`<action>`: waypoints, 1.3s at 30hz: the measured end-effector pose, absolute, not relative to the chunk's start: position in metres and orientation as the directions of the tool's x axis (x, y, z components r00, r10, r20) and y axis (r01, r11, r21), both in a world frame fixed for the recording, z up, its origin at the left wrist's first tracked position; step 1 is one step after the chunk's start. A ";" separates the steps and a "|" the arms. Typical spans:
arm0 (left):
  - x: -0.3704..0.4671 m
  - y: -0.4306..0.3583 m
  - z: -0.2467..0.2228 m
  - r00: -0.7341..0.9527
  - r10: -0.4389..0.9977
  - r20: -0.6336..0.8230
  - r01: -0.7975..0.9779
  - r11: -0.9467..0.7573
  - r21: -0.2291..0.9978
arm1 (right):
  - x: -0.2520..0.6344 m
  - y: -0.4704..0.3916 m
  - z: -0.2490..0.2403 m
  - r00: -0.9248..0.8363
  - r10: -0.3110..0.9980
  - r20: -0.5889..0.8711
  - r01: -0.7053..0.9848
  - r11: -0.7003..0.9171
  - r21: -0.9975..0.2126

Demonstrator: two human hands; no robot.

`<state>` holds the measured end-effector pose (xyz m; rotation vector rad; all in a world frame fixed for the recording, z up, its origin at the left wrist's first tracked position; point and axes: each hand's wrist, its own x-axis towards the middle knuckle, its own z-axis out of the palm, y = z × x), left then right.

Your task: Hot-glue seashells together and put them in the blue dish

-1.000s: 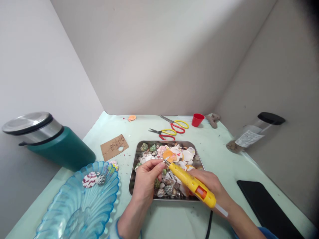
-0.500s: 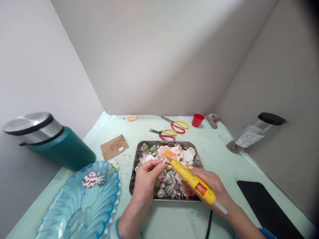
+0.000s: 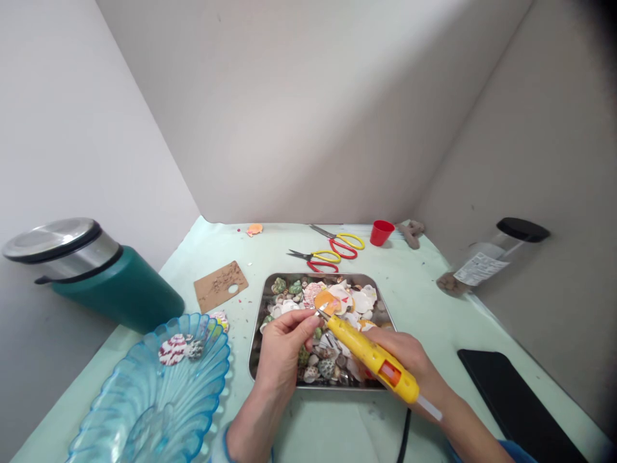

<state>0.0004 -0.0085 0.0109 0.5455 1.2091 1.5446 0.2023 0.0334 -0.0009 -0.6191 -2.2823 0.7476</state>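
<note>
Near the left corner of the tabletop (image 3: pixel 414 276), the blue dish (image 3: pixel 193 418) is holding a striped shell (image 3: pixel 172 350) and a spotted one. The right forearm is coming from the near right side, and the right hand (image 3: pixel 409 360) is wrapping closed around the glue gun (image 3: pixel 366 350), which is pointing slantwise toward the left hand (image 3: pixel 282 344). That hand is bending inward and pinching a small pale piece (image 3: pixel 317 314) between thumb and finger. The tip is sitting at this piece; whether it is touching, or whether any glue is lying there, I cannot tell. Below both hands, the tray (image 3: pixel 337 387) is carrying many shells (image 3: pixel 326 368), seemingly loose. Toward the far edge, two scissors (image 3: pixel 326 256) (image 3: pixel 354 241) are lying unused, and a red cup (image 3: pixel 380 233) is standing.
</note>
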 end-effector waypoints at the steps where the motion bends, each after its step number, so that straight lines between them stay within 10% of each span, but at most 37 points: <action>1: 0.001 -0.008 0.011 -0.342 0.909 -0.239 -0.450 0.065 0.891 | 0.203 0.033 -0.003 -0.672 0.600 0.435 0.223 0.723 -0.654; 39: 0.001 -0.010 0.013 -0.306 0.919 -0.247 -0.521 0.055 0.852 | 0.200 0.031 0.003 -0.591 0.589 0.551 0.233 0.778 -0.583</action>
